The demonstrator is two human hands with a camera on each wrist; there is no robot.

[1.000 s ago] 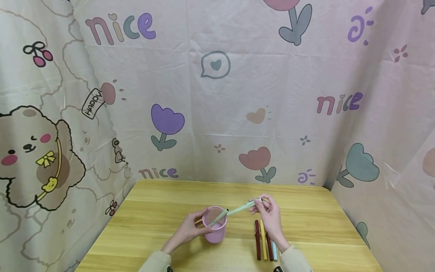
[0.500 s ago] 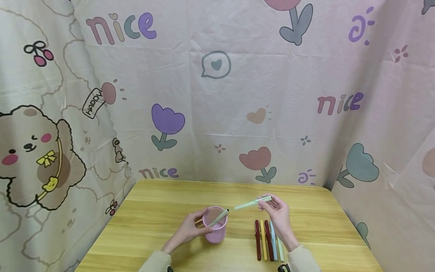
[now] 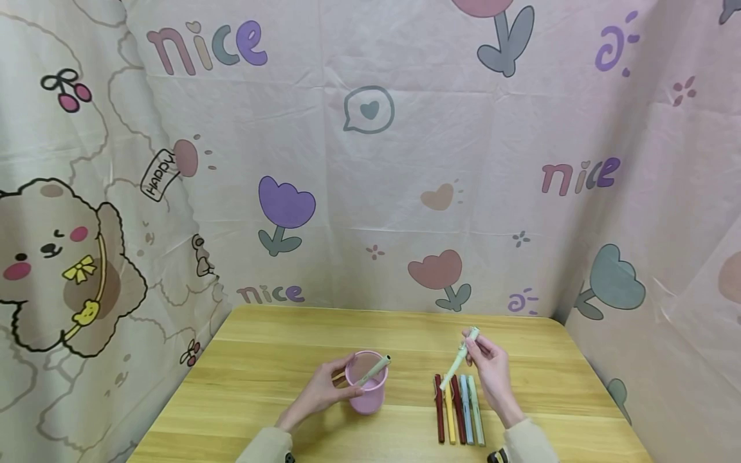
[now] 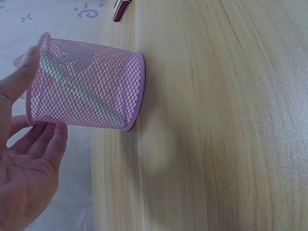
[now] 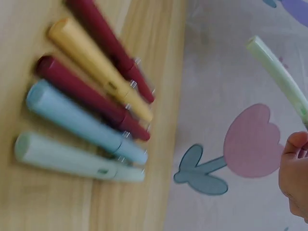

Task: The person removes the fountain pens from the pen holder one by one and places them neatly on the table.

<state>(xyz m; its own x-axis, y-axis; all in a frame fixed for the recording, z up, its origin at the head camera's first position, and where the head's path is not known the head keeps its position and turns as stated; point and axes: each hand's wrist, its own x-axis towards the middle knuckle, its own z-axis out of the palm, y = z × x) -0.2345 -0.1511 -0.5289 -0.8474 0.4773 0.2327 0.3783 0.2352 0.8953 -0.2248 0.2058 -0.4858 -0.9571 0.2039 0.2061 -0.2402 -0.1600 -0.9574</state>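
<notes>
My left hand (image 3: 317, 390) grips a pink mesh pen holder (image 3: 367, 405) near its rim, with the thumb on the near side. A green pen (image 3: 377, 368) leans inside the holder, its end sticking out over the right rim. In the left wrist view the same pen shows through the mesh (image 4: 86, 86). My right hand (image 3: 493, 373) pinches a light green pen (image 3: 456, 365) by its upper end. This pen slants down to the left, its lower tip overlapping the far ends of a row of pens. In the right wrist view only part of the right hand (image 5: 294, 175) shows.
The row on the wooden table (image 3: 278, 347) runs left to right: a dark red pen (image 3: 440, 411), a yellow pen (image 3: 450, 418), another dark red pen (image 3: 460, 415), a light blue pen (image 3: 467, 415) and a light green pen (image 3: 476, 415). Printed curtains (image 3: 370, 173) stand behind and at the sides.
My right hand has moved right, away from the pen holder, carrying the light green pen. The pen has swung from pointing left to pointing down-left. My left hand and the holder stay in place.
</notes>
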